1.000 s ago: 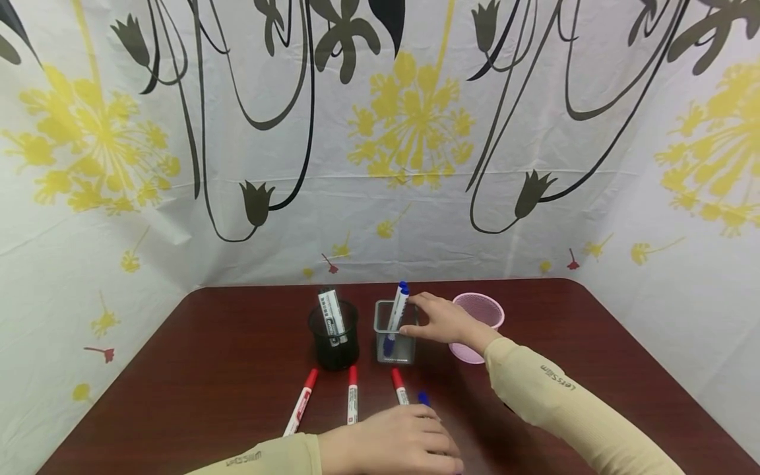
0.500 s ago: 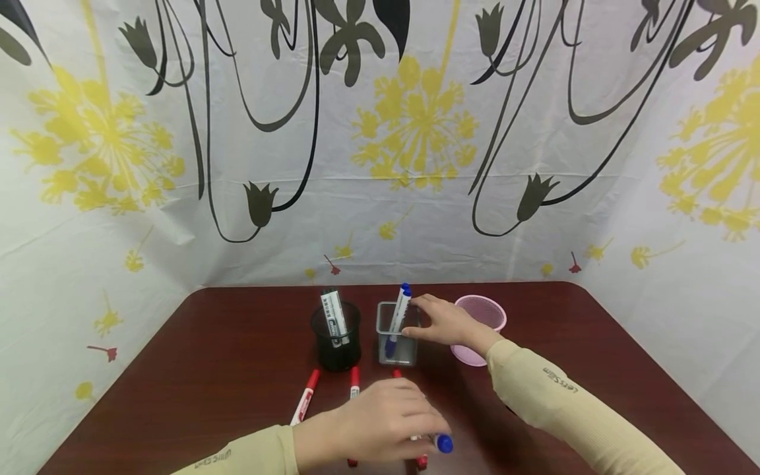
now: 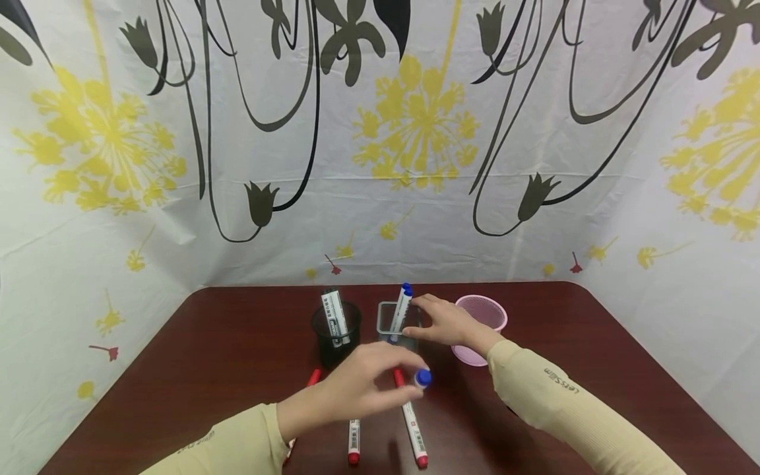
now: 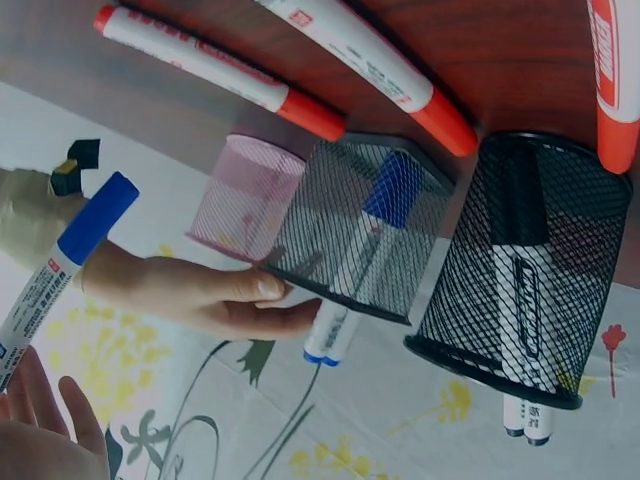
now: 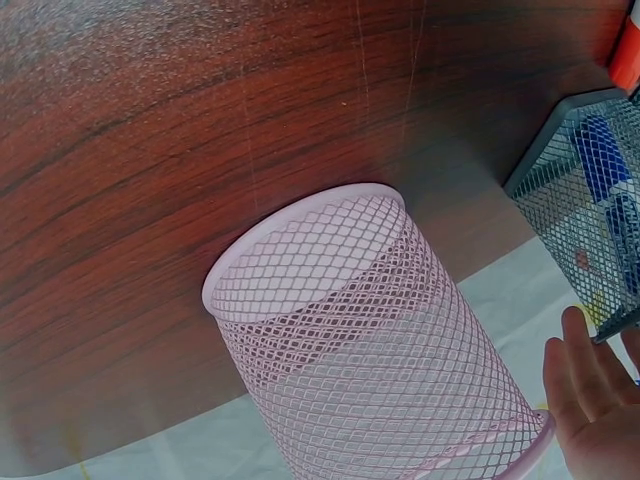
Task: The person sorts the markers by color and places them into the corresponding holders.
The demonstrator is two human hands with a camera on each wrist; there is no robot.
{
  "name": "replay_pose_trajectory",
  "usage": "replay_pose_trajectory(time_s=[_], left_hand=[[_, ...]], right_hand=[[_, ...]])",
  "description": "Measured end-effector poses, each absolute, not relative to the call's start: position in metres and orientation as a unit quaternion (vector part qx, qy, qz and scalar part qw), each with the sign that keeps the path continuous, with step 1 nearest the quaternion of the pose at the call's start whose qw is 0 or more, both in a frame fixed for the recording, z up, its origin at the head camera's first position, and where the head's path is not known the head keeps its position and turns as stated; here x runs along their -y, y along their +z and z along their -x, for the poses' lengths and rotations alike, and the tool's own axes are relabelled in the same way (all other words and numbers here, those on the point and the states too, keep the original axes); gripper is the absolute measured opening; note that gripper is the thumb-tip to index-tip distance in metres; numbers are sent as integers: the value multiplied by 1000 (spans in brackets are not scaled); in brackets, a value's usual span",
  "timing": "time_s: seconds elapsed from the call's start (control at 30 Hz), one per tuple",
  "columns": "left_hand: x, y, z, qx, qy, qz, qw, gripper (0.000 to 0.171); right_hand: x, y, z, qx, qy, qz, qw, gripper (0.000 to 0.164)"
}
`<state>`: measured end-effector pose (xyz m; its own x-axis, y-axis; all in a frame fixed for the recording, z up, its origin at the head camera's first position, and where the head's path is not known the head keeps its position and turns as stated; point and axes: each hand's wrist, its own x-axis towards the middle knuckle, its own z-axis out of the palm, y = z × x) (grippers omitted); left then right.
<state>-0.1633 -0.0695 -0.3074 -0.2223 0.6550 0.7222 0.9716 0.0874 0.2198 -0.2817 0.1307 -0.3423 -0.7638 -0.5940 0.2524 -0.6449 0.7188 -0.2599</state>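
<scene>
My left hand [image 3: 350, 382] pinches a blue-capped whiteboard marker [image 4: 45, 285] above the table; in the head view mostly its blue end shows, pointing toward me. A grey square mesh pen holder [image 4: 325, 215] stands behind this hand, with blue markers [image 3: 401, 309] leaning in it. Its right rim is gripped by my right hand [image 3: 448, 323], thumb at the near corner and fingers farther back. On the table below my left hand lie red-capped markers [image 3: 413, 429], one of them largely covered by the hand.
A round black mesh pen holder [image 3: 319, 340] holding black markers [image 3: 334, 313] stands left of the grey one. To the right, behind my right wrist, is a pink mesh pen holder [image 5: 370, 350]. A patterned curtain [image 3: 415, 224] hangs behind the dark red table [image 3: 208, 369].
My left hand has picked the blue-capped marker up off the table and carried it up and forward, toward the grey pen holder. The right hand has stayed at the holder's rim.
</scene>
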Motion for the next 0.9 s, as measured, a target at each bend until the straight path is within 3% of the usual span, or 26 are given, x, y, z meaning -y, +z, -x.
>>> replay_pose_trajectory(time_s=[0.2, 0.9], left_hand=[[72, -287, 159, 693, -417, 558, 185, 21], [76, -265, 186, 729, -445, 488, 179, 22]], right_hand=[[-132, -342, 282, 921, 170, -341, 76, 65], [-133, -342, 283, 918, 175, -349, 72, 56]])
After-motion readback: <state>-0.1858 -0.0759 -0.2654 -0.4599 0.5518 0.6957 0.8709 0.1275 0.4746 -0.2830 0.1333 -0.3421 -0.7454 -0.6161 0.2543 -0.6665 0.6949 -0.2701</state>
